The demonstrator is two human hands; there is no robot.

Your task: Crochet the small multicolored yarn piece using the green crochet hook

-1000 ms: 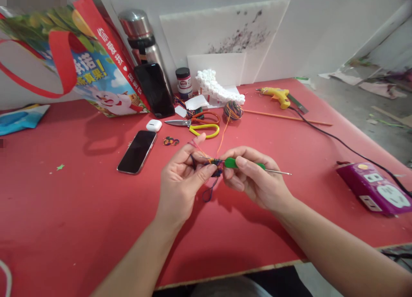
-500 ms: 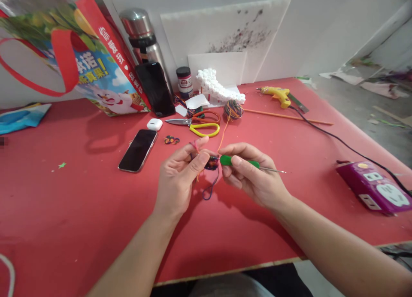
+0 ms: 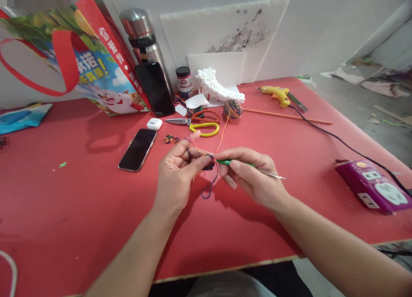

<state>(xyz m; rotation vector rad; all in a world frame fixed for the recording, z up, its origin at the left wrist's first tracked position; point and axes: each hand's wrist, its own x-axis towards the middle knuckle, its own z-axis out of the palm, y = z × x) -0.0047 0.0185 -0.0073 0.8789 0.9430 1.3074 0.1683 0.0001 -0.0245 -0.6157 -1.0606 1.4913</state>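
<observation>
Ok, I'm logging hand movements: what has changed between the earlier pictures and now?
The right hand has shifted the green-handled metal hook slightly left and seemingly turned it: its handle looks narrower. The small multicoloured yarn piece in the left hand has also moved slightly left. Neither hand let go. The red-and-yellow-handled metal scissors and round multicoloured yarn ball stayed put.

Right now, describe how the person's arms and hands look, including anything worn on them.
The left hand and right hand are ungloved. The left forearm and right forearm are slender and bare to the picture's edge; no sleeve, watch or bracelet shows. No rings or markings can be made out.
</observation>
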